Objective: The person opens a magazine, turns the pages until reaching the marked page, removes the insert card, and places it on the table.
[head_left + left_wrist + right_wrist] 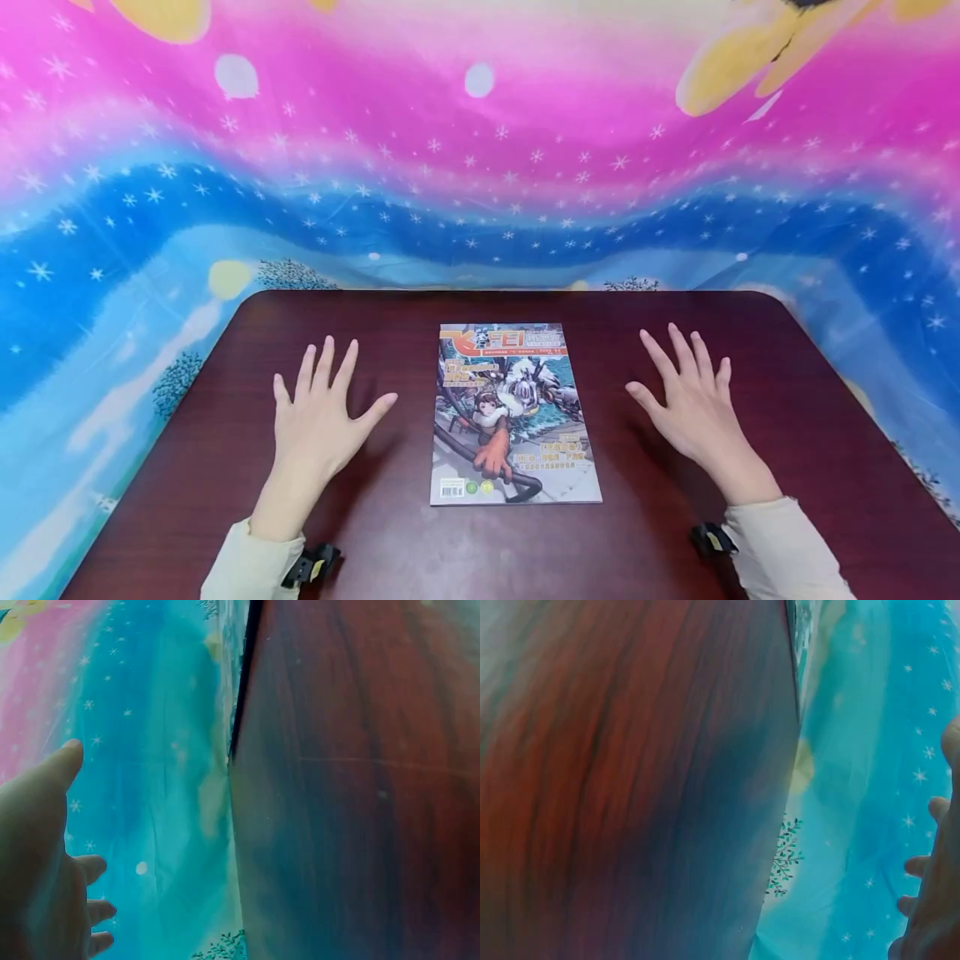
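A glossy magazine with a colourful illustrated cover [517, 417] is laid flat on the dark reddish-brown wood-grain desk [390, 542], between the left hand [318, 421] and the right hand [693, 408]; it is touched by neither. The fingers of both hands are spread, with nothing held. The smaller cover print is too blurred to be read. Both cream sleeves [251, 558] are cut off by the lower frame edge, and the black wrist-worn devices [311, 567] are only partly shown. In the wrist views, each hand is cropped at the side.
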The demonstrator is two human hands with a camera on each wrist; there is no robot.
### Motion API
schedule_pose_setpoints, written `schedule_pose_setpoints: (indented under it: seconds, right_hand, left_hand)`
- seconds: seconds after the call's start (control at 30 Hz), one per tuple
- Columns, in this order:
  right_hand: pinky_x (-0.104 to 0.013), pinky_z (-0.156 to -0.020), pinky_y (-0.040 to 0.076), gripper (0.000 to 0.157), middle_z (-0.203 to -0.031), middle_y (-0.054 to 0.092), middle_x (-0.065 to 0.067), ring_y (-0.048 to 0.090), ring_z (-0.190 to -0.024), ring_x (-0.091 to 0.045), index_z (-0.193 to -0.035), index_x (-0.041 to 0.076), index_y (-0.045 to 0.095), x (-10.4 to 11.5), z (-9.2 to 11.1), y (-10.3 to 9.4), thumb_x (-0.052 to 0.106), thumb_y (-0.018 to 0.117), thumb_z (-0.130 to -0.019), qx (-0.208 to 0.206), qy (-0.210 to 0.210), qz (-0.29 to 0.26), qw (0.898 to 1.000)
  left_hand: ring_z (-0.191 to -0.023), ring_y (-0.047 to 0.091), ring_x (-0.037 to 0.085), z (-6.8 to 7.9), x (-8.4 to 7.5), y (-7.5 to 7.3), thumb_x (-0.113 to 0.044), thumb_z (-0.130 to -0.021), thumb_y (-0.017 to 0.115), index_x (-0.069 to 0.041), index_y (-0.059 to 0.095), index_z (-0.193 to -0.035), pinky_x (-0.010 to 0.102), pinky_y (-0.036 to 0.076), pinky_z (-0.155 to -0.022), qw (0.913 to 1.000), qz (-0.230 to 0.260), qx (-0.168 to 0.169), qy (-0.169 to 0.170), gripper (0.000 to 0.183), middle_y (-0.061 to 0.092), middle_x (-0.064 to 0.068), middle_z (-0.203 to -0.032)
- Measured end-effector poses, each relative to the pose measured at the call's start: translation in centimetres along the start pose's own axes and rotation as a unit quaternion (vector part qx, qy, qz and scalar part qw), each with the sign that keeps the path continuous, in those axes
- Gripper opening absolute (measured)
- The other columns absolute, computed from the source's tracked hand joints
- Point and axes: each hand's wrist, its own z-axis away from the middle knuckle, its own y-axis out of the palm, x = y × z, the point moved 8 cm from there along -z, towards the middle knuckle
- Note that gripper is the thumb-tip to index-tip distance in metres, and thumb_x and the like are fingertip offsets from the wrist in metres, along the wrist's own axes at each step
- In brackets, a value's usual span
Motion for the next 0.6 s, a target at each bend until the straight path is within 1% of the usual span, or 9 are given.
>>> schedule_pose_setpoints:
  seconds: [0.17, 0.3, 0.4, 0.6]
  right_hand:
    - [-0.069, -0.11, -0.01, 0.074, -0.163, 0.01, -0.019, 0.0, -0.148, -0.043, -0.16, 0.026, 0.017, 0.3, 0.4, -0.1, 0.048, 0.054, -0.099, -0.01, -0.026, -0.008, 1.0]
    - [-0.068, -0.112, -0.008, 0.075, -0.163, 0.011, -0.017, 0.0, -0.149, -0.04, -0.159, 0.025, 0.021, 0.8, 0.6, -0.3, 0.045, 0.058, -0.098, -0.012, -0.047, -0.007, 0.999]
    - [-0.069, -0.112, -0.008, 0.075, -0.163, 0.012, -0.017, 0.001, -0.149, -0.04, -0.159, 0.025, 0.023, 1.1, 0.8, -0.5, 0.043, 0.061, -0.097, -0.012, -0.066, -0.001, 0.998]
    - [-0.067, -0.113, -0.007, 0.074, -0.163, 0.015, -0.014, 0.003, -0.15, -0.037, -0.158, 0.025, 0.026, 1.8, 1.4, -0.6, 0.04, 0.063, -0.095, -0.013, -0.103, 0.005, 0.995]
  left_hand:
    - [-0.149, 0.011, 0.038, 0.4, 0.0, 0.4, -0.075, -0.086, 0.051, -0.019, 0.026, -0.158, 0.072, 0.004, -0.11, 0.9998, 0.003, 0.014, 0.01, 0.094, 0.022, 0.017, -0.161]
    - [-0.148, 0.015, 0.037, 0.6, -0.2, 0.4, -0.076, -0.085, 0.052, -0.022, 0.027, -0.158, 0.072, 0.008, -0.11, 0.9997, -0.004, 0.009, 0.023, 0.094, 0.025, 0.015, -0.161]
    - [-0.147, 0.018, 0.037, 0.8, -0.5, 0.3, -0.077, -0.083, 0.052, -0.023, 0.03, -0.157, 0.071, 0.011, -0.111, 0.9993, -0.01, 0.007, 0.036, 0.094, 0.027, 0.014, -0.16]
    - [-0.147, 0.02, 0.034, 1.0, -1.5, 0.4, -0.08, -0.082, 0.051, -0.024, 0.033, -0.156, 0.067, 0.015, -0.112, 0.998, -0.021, 0.015, 0.057, 0.095, 0.028, 0.011, -0.161]
